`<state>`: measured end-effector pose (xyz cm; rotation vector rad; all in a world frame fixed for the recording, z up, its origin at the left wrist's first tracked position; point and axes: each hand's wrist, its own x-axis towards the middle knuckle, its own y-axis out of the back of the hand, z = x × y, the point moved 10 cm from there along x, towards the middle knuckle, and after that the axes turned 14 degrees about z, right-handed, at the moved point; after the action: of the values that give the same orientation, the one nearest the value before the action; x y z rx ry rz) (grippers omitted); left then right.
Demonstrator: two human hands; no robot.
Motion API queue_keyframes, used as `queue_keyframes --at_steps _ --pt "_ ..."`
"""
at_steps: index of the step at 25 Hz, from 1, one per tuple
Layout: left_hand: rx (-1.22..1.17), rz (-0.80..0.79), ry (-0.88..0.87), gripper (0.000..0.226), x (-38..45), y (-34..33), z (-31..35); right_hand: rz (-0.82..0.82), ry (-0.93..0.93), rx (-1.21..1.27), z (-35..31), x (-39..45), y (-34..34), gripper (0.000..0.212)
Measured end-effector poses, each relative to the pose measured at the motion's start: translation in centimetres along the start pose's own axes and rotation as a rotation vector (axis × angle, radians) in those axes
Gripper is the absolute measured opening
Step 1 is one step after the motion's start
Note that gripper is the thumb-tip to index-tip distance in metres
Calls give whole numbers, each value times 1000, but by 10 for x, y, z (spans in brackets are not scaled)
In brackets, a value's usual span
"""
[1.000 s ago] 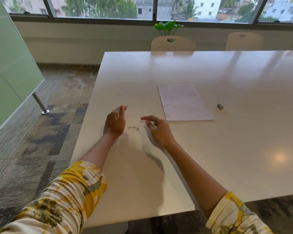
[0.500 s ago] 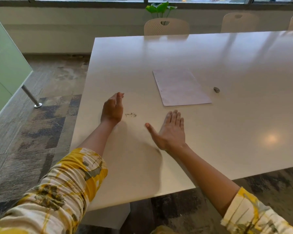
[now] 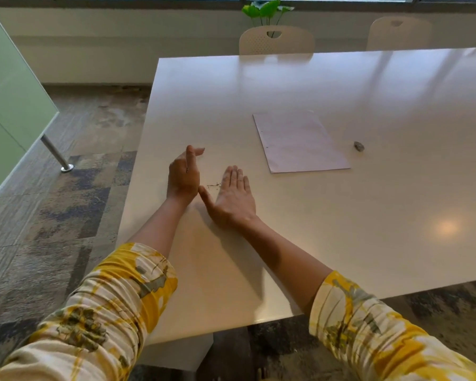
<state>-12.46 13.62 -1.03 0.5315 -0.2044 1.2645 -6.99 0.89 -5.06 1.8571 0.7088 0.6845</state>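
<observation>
A small pile of dark shavings or crumbs (image 3: 213, 185) lies on the white table (image 3: 341, 229) near its left edge. My left hand (image 3: 183, 174) stands on its edge just left of the pile, fingers straight, holding nothing. My right hand (image 3: 232, 198) lies flat, palm down, fingers straight and together, right beside the pile, its thumb reaching toward the left hand's heel. The pile sits between the two hands.
A sheet of paper (image 3: 300, 141) lies further back on the table, with a small grey eraser-like lump (image 3: 359, 146) to its right. Beige chairs (image 3: 276, 41) line the far side. The table's left edge drops to carpet, with a green partition (image 3: 8, 92) beyond.
My right hand has gone from curled with a pointing finger to flat, then slid left up against the pile. The left hand has stayed on edge beside the pile.
</observation>
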Motion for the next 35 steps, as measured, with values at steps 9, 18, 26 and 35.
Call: queue_keyframes --at_steps 9,18,26,35 --pt "-56 232 47 53 1 39 7 109 -133 836 8 28 37 57" --pt "204 47 145 64 14 74 -32 -69 338 80 -6 29 -3 98" --pt "156 46 172 69 8 79 -39 -227 490 300 -76 3 -25 88" --pt "98 67 180 71 4 83 -38 176 260 838 -64 41 72 35"
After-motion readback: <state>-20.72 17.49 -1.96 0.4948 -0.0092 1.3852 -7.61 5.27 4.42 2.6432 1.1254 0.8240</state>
